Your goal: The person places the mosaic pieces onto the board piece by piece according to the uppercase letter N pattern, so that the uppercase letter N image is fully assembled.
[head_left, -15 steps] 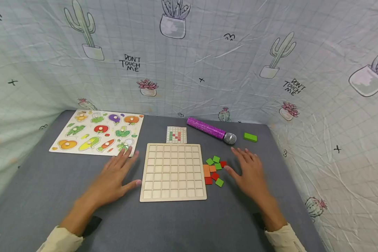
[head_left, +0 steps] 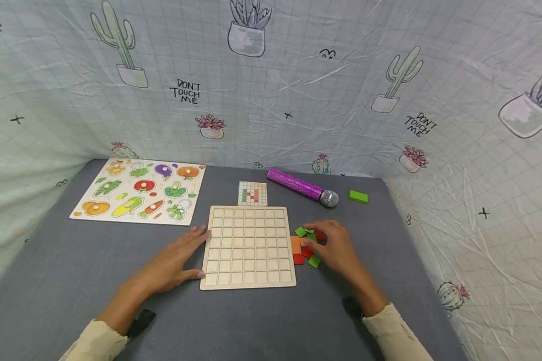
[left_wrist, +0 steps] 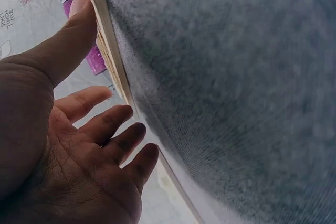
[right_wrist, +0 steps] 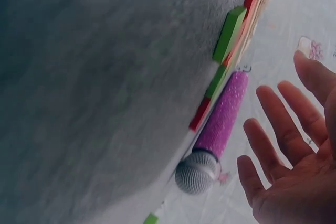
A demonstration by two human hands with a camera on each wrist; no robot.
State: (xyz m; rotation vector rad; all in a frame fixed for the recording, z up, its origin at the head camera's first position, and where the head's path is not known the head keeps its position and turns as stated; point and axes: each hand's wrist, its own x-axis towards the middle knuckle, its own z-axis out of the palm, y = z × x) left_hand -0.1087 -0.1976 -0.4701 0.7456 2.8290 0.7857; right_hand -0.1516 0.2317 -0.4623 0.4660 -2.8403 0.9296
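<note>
A square wooden grid board [head_left: 248,247] lies on the dark grey table, its cells bare. My left hand [head_left: 173,263] is at the board's left side, fingertips and thumb right at the edge. In the left wrist view its fingers [left_wrist: 126,142] are loosely extended. By the board's right edge sits a cluster of small tiles: green [head_left: 314,261], red [head_left: 298,259] and orange [head_left: 295,244]. Over that cluster hovers my right hand [head_left: 336,248], index finger and thumb bent down towards the tiles. The right wrist view shows its fingers [right_wrist: 286,129] spread, with nothing held.
A small pattern card [head_left: 252,193] with coloured squares touches the board's far edge. Behind lies a purple glitter microphone [head_left: 298,184], with a green block [head_left: 358,196] to its right. A vegetable puzzle board [head_left: 135,193] is at the far left. A printed curtain surrounds the table.
My right hand has moved left from beside the tiles to above them, its fingers bending. The left hand has shifted right and nearer, from by the puzzle board to the grid board's left edge.
</note>
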